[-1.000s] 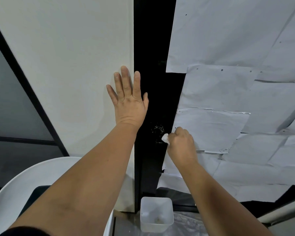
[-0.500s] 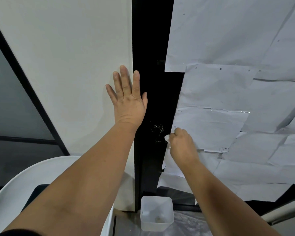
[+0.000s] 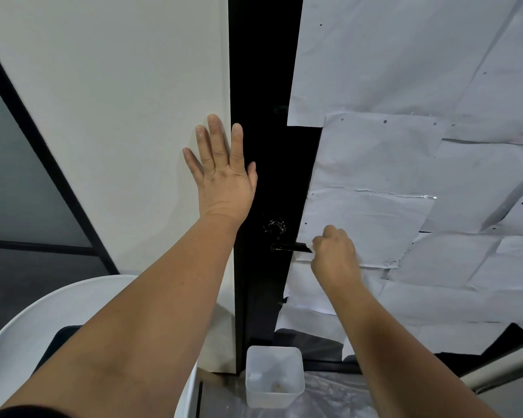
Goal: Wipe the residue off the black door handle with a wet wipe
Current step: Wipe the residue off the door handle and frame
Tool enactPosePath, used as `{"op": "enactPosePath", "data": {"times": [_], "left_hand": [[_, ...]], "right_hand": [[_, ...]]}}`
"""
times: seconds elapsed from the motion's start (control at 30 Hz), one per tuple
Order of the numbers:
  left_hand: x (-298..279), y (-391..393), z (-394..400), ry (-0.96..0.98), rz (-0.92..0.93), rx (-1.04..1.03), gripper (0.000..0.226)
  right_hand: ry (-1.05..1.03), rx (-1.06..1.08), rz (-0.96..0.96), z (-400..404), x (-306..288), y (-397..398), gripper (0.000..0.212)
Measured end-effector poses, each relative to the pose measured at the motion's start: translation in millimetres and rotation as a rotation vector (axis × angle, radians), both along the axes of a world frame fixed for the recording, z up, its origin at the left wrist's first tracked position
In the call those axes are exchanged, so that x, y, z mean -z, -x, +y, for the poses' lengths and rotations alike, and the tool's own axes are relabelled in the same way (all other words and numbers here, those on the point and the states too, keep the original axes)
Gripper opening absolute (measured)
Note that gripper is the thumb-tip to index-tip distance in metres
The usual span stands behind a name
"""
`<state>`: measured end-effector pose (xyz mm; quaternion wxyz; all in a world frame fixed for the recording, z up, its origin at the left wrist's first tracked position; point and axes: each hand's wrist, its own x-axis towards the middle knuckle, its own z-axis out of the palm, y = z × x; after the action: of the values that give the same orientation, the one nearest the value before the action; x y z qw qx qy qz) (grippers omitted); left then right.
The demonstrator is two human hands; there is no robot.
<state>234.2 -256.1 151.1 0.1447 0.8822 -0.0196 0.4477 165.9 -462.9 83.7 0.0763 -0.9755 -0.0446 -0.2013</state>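
Right hand (image 3: 334,251) fisted on wipe (image 3: 309,244) at horizontal handle (image 3: 289,246) outer end; left hand (image 3: 222,173) flat on wall (image 3: 109,116), farther

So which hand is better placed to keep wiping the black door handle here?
The right hand. Its fingers are curled at the outer end of the black door handle, with a bit of the wet wipe showing there. The left hand lies flat on the white wall, above the handle.

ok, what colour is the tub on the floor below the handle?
Translucent white, seen in the head view: the tub sits below the black door handle.
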Motion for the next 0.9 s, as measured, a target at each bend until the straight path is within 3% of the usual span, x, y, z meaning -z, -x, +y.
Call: {"op": "enactPosePath", "data": {"times": [0.1,0.2,0.27,0.5,0.7,0.9], "left_hand": [[0,0,0,0.001,0.004,-0.002,0.074],[0,0,0,0.008,0.002,0.001,0.074],[0,0,1,0.003,0.000,0.001,0.073],[0,1,-1,0.016,0.026,-0.004,0.074],[0,0,0,0.017,0.010,0.006,0.077],[0,0,0,0.005,0.015,0.002,0.075]], "right_hand": [[-0.041,-0.022,-0.015,17,-4,-4,0.019],[-0.001,-0.128,-0.008,41,4,-4,0.035],[0.013,-0.156,-0.005,39,8,-3,0.033],[-0.045,0.028,0.058,-4,4,-2,0.028],[0.032,-0.141,0.013,40,10,3,0.033],[0.034,0.008,0.061,-6,20,2,0.038]]}}
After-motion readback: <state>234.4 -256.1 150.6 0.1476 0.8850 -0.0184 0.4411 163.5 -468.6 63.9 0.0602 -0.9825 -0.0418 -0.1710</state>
